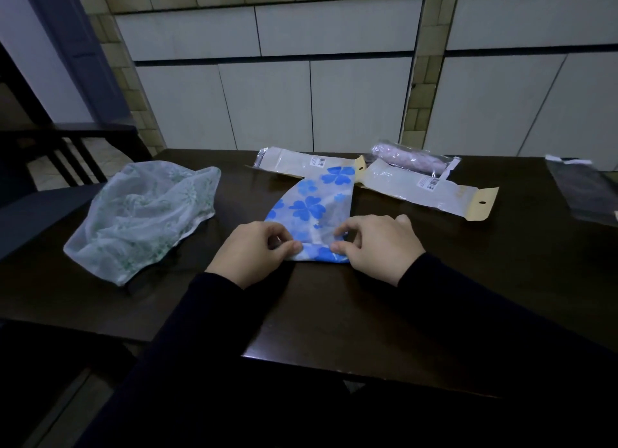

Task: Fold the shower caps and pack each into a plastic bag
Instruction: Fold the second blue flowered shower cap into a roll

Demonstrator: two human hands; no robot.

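Note:
A blue-flowered shower cap (312, 207) lies folded into a wedge on the dark table (334, 307), its narrow end pointing away from me. My left hand (254, 252) and my right hand (376, 245) pinch its near edge, which is rolled up a little toward the far side. A green-flowered shower cap (143, 213) lies crumpled and unfolded at the left. Two flat plastic bags (424, 190) with cardboard headers lie behind the blue cap, one of them (297, 163) partly under its tip. A pink cap packed in a bag (414, 160) rests at the back.
Another clear plastic bag (585, 190) lies at the table's right edge. A dark chair (67, 146) stands at the left of the table. A tiled wall with white panels rises right behind the table's far edge.

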